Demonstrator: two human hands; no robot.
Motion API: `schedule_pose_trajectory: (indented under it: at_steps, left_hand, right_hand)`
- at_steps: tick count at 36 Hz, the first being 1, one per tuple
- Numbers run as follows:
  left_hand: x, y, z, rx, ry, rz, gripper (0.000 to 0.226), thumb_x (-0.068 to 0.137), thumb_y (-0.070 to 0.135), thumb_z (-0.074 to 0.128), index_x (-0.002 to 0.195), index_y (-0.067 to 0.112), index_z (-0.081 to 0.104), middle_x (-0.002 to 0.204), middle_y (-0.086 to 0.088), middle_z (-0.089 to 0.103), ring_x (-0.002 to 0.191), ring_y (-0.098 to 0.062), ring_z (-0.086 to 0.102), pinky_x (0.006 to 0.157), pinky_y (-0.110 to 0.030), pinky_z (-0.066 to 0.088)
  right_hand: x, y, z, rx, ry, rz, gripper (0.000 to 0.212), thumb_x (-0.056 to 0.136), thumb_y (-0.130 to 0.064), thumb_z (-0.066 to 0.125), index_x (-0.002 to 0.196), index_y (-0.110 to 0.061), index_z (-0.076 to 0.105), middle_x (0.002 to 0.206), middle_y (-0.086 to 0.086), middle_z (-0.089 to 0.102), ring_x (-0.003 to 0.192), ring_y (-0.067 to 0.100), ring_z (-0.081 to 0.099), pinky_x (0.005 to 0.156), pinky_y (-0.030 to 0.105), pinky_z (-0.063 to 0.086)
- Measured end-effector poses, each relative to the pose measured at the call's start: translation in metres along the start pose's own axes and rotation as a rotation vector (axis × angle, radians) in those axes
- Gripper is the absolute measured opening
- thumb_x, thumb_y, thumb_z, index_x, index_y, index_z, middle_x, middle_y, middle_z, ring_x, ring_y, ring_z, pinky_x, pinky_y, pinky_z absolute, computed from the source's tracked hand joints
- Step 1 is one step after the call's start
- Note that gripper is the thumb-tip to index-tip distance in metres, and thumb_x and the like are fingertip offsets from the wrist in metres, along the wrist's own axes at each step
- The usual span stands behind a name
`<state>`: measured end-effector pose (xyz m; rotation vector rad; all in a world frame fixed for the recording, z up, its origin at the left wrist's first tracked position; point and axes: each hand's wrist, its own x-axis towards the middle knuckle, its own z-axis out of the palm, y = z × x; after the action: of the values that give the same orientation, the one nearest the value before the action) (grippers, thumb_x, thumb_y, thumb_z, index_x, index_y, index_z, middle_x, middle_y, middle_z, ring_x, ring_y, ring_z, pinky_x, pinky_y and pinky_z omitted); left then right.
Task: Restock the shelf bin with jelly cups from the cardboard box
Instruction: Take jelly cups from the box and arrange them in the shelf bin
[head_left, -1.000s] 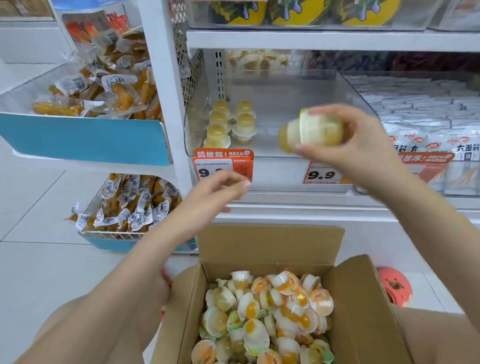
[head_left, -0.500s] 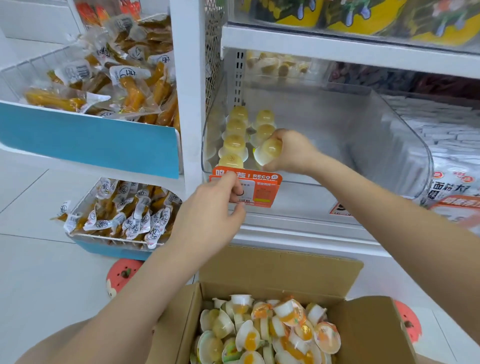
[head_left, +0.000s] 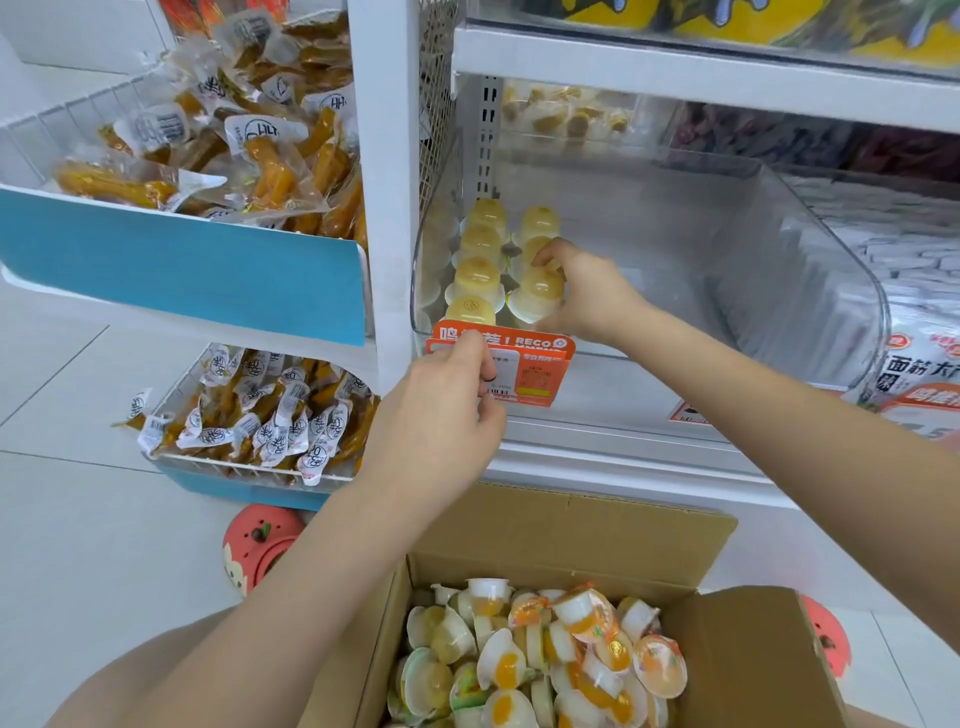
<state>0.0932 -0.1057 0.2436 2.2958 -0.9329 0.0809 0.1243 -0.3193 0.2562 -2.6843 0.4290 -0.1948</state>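
A clear plastic shelf bin (head_left: 810, 291) holds two rows of yellow jelly cups (head_left: 480, 241) standing dome-up at its left side. My right hand (head_left: 587, 293) reaches inside and grips a jelly cup (head_left: 537, 299) at the front of the right row, set down on the bin floor. My left hand (head_left: 441, 421) is at the bin's front edge, its fingers pinching the orange price tag (head_left: 535, 364). The open cardboard box (head_left: 571, 525) sits below, heaped with several jelly cups (head_left: 545, 660).
To the left, blue-fronted wire bins (head_left: 182, 270) hold packaged yellow snacks. White snack packs (head_left: 919, 358) fill the bin on the right. A shelf board (head_left: 701, 73) overhangs the clear bin. Red round stools (head_left: 260, 545) stand on the tiled floor.
My right hand carried the jelly cup from in front of the shelf down into the bin and set it at the front of the right row. My left hand rose to the price tag.
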Motion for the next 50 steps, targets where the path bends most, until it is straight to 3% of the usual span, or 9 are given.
schedule_pose_trajectory:
  at_steps: [6,13,16,22,28,34,40,45,50]
  left_hand:
    - [-0.004,-0.005,-0.003,0.017,-0.04,0.054,0.016,0.087,0.016,0.054,0.099,0.02,0.043,0.1,0.003,0.057,0.093,-0.017,0.054,0.075,-0.039,0.05]
    - [-0.02,-0.013,0.004,0.02,-0.073,0.088,0.015,0.086,0.016,0.054,0.1,0.017,0.05,0.1,0.002,0.059,0.095,-0.02,0.054,0.078,-0.042,0.049]
    - [-0.041,-0.016,0.022,0.032,-0.126,0.071,0.013,0.086,0.017,0.054,0.099,0.017,0.051,0.099,0.003,0.059,0.095,-0.02,0.055,0.077,-0.04,0.049]
    - [-0.101,-0.039,0.086,0.171,-0.531,0.001,0.011,0.088,0.02,0.05,0.099,0.02,0.05,0.099,0.003,0.057,0.095,-0.018,0.054,0.068,-0.03,0.039]
    - [-0.155,-0.099,0.139,0.313,-0.854,-0.171,0.023,0.085,0.012,0.048,0.107,0.016,0.051,0.109,-0.003,0.056,0.099,-0.022,0.054,0.075,-0.034,0.047]
    - [-0.19,-0.136,0.166,0.234,-0.882,-0.343,0.031,0.084,0.007,0.051,0.114,0.011,0.05,0.099,-0.007,0.06,0.089,-0.023,0.06,0.064,-0.028,0.045]
    - [-0.194,-0.132,0.189,0.459,-0.962,-0.353,0.048,0.084,-0.007,0.044,0.129,0.008,0.036,0.127,-0.013,0.046,0.119,-0.029,0.044,0.094,-0.035,0.043]
    - [-0.2,-0.132,0.2,0.441,-0.814,-0.409,0.054,0.085,0.01,0.058,0.131,0.01,0.03,0.129,-0.009,0.038,0.119,-0.023,0.04,0.091,-0.03,0.044]
    - [-0.201,-0.136,0.209,0.472,-0.778,-0.383,0.058,0.086,0.025,0.063,0.133,0.01,0.032,0.133,-0.007,0.033,0.123,-0.023,0.032,0.097,-0.029,0.04]
  right_hand:
    - [-0.011,0.0,-0.009,-0.094,0.007,0.055,0.07,0.067,-0.04,0.081,0.123,-0.023,0.043,0.12,0.006,0.056,0.108,0.029,0.055,0.084,0.041,0.048]
    - [-0.11,0.003,-0.044,0.109,0.497,-0.064,0.024,0.082,-0.031,0.067,0.099,-0.025,0.051,0.096,-0.009,0.06,0.081,0.015,0.058,0.073,0.042,0.051]
    - [-0.172,0.014,-0.033,0.157,0.558,-0.14,0.015,0.085,-0.016,0.066,0.093,-0.017,0.054,0.086,-0.004,0.06,0.075,0.018,0.056,0.067,0.037,0.048]
    - [-0.265,0.077,0.052,0.096,0.08,0.1,0.018,0.084,-0.017,0.067,0.089,-0.023,0.051,0.082,-0.016,0.054,0.074,0.007,0.053,0.062,0.031,0.048]
    - [-0.313,0.134,0.133,0.049,-0.401,0.331,0.023,0.082,-0.019,0.064,0.1,-0.027,0.051,0.097,-0.006,0.057,0.081,0.01,0.052,0.072,0.03,0.048]
    - [-0.344,0.158,0.186,0.107,-0.529,0.52,0.023,0.081,-0.009,0.061,0.092,-0.024,0.047,0.086,-0.006,0.056,0.082,0.013,0.053,0.067,0.024,0.045]
    - [-0.352,0.148,0.223,0.171,-0.673,0.525,0.025,0.082,-0.007,0.058,0.103,-0.019,0.055,0.097,-0.001,0.059,0.092,0.015,0.058,0.075,0.027,0.049]
    - [-0.354,0.141,0.24,0.257,-0.636,0.49,0.029,0.08,-0.008,0.06,0.106,-0.021,0.056,0.096,-0.002,0.061,0.087,0.013,0.056,0.079,0.033,0.05]
    - [-0.337,0.118,0.246,0.272,-0.514,0.39,0.034,0.087,-0.019,0.062,0.118,-0.022,0.05,0.106,-0.008,0.051,0.088,0.006,0.049,0.07,0.022,0.044]
